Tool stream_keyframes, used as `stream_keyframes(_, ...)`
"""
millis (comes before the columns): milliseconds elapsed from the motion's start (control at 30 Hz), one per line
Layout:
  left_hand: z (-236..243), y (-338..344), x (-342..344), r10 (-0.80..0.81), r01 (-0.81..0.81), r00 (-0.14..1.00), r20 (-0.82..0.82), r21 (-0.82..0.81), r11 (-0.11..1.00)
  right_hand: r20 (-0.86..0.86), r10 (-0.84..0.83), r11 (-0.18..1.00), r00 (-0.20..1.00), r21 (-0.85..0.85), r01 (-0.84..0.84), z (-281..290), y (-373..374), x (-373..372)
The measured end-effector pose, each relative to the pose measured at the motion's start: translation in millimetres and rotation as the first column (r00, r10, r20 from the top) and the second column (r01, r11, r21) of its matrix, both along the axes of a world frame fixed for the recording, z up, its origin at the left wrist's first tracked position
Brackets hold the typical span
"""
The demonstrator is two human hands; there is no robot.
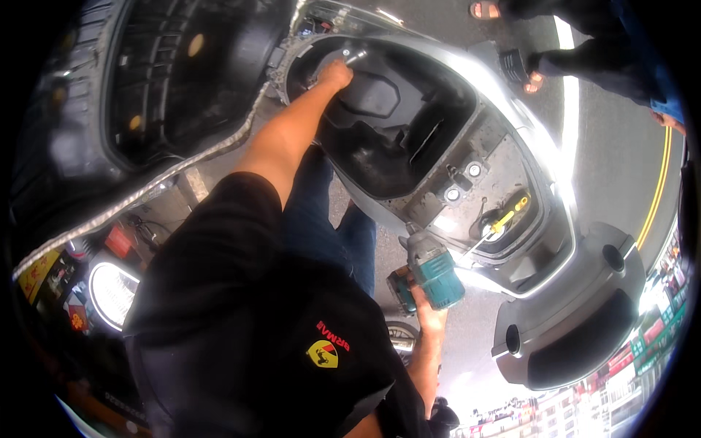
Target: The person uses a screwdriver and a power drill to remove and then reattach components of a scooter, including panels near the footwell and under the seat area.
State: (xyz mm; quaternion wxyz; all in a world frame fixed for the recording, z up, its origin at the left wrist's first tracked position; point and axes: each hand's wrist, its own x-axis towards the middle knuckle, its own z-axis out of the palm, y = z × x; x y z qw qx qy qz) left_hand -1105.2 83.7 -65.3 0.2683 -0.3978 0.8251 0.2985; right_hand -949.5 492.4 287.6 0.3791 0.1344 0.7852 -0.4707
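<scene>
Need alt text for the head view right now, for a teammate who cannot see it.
A person's left hand reaches into the open black under-seat compartment of a silver scooter, at a small metal part near its front edge. The right hand grips a teal cordless power driver beside the scooter's body. Another person's sandalled feet stand beyond.

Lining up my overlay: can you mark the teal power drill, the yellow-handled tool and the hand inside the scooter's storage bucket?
teal power drill [437, 271]: head view, on its teal body.
yellow-handled tool [507, 215]: head view, mid-handle.
left hand [336, 74]: head view, back of the hand, by a metal piece on the bucket's far wall.
</scene>
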Motion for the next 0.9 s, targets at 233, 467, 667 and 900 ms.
stream_keyframes(233,5,29,-32,-0.421,0.376,0.892,-0.166,-0.247,0.893,0.000,-0.145,0.988,0.989,0.061,0.145,-17,-8,27)
stream_keyframes(467,209,115,19,-0.346,0.444,0.697,-0.628,0.000,0.896,-0.127,-0.337,0.942,0.933,-0.043,0.334,47,-18,-3)
stream_keyframes(667,335,186,58,-0.455,0.824,0.327,-0.828,0.014,0.566,-0.208,-0.253,0.965,0.945,-0.120,0.232,89,1,-27)
stream_keyframes(900,346,234,110,-0.574,0.778,0.498,-0.650,0.043,0.626,-0.290,0.039,0.993,0.956,-0.093,-0.069,96,35,-23)
